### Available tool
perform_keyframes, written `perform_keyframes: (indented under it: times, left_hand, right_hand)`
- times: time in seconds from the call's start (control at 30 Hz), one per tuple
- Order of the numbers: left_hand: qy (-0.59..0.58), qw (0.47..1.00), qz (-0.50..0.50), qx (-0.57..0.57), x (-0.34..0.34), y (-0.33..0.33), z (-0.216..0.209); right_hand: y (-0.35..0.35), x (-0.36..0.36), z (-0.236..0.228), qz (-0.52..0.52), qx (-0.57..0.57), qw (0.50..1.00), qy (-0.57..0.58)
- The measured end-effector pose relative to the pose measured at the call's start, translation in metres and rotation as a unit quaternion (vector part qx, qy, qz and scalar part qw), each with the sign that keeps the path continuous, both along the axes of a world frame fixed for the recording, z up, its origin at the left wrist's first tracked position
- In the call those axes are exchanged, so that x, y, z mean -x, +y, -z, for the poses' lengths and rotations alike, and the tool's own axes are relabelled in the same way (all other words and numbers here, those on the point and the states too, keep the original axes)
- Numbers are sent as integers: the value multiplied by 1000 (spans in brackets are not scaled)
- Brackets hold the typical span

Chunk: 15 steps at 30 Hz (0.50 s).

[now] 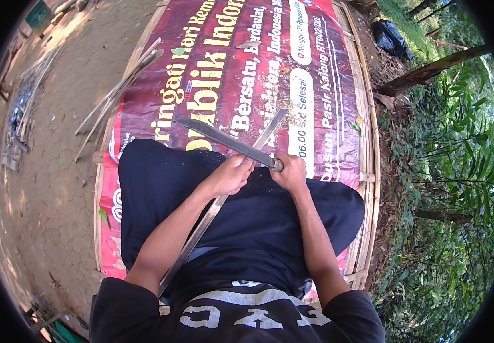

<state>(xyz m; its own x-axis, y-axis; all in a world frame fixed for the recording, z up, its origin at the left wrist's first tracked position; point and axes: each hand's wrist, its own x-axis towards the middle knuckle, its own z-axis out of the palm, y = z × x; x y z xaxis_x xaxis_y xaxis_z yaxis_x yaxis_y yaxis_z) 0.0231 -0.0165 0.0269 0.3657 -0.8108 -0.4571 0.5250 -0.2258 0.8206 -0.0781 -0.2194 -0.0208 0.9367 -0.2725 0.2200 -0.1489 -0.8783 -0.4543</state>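
Note:
My left hand [230, 176] is closed round a long, narrow bamboo strip [270, 129], just below where a blade crosses it. The strip runs slanting from above my lap down past my left forearm to my side. My right hand [290, 172] grips the handle of a machete [215, 136], whose dark blade points left and lies across the strip close to my left fingers. Whether the edge bites into the bamboo cannot be made out. My legs, in dark cloth, are folded beneath both hands.
I sit on a bamboo platform [369, 143] covered by a red printed banner [144, 106], strewn with shavings and leaves. Several thin sticks [122, 86] lean over its left edge above cracked bare earth [58, 188]. On the right are a log [430, 71], a black plastic bag [391, 39] and dense plants [452, 154].

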Motion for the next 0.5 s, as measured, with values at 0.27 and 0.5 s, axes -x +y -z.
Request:
perform_keyframes:
  times: [0.27, 0.5]
  left_hand:
    - [-415, 909, -41, -11, 6, -6, 17]
    - [-402, 911, 2, -91, 16, -6, 10]
  right_hand:
    - [-48, -7, -11, 147, -112, 981, 58]
    - [-2, -3, -9, 46, -59, 995, 62]
